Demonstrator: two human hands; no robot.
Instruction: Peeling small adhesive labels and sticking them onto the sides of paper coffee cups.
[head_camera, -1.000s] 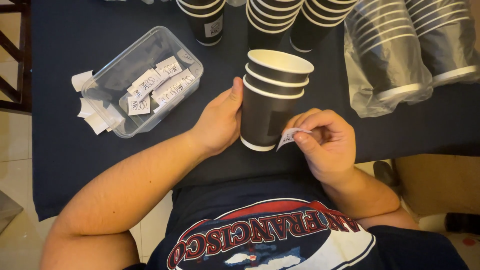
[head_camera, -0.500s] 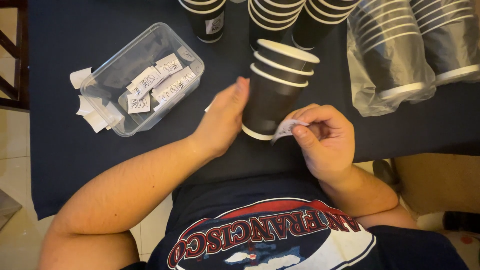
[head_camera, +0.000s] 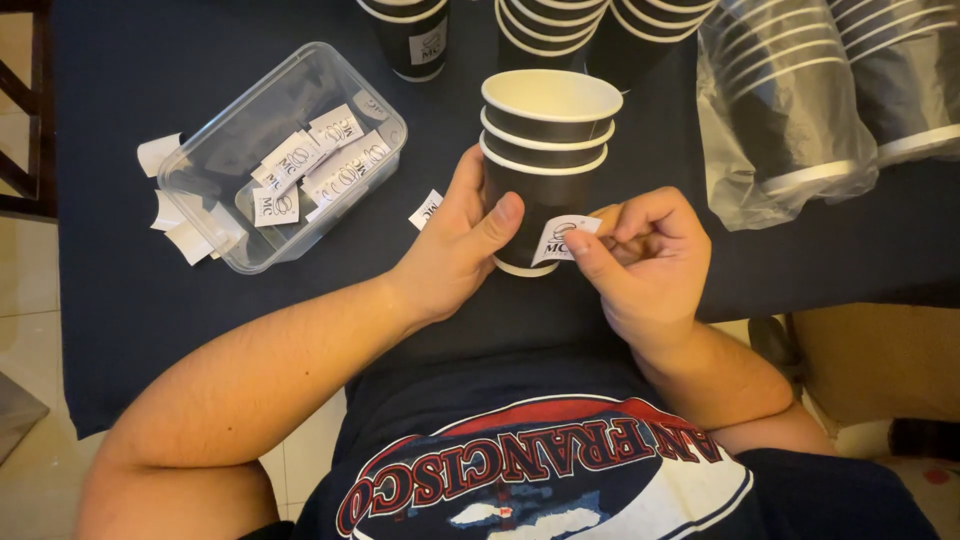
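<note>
Three stacked cups (head_camera: 548, 150) in L hand (head_camera: 455, 250), R hand (head_camera: 640, 255) w/ sticker (head_camera: 560, 238)

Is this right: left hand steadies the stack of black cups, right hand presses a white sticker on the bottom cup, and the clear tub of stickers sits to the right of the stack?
Not quite. The head view shows the clear tub to the left of the stack of black cups, not the right. The rest holds: the left hand steadies the stack and the right hand presses the white sticker on the bottom cup.

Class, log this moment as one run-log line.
left hand: grips cup stack | right hand: pinches sticker against bottom cup | tub: stickers inside
</note>
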